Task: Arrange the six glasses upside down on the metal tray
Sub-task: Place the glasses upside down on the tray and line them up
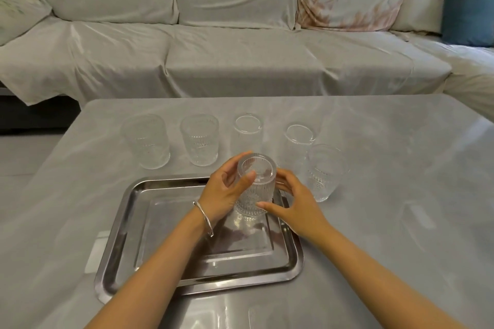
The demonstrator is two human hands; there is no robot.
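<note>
- head view: your left hand (224,195) and right hand (296,205) cup the ribbed glass (255,189) from both sides at frame centre, fingers spread and curved round it.
- its long axis stands upright, thick base up, mouth down near the far right part of the metal tray (117,262); whether it touches, you cannot tell.
- five clear glasses wait beyond: two ribbed (200,140) at upper left, two smooth (247,129), one ribbed (324,172) at right.
- the tray is shiny and slick.
</note>
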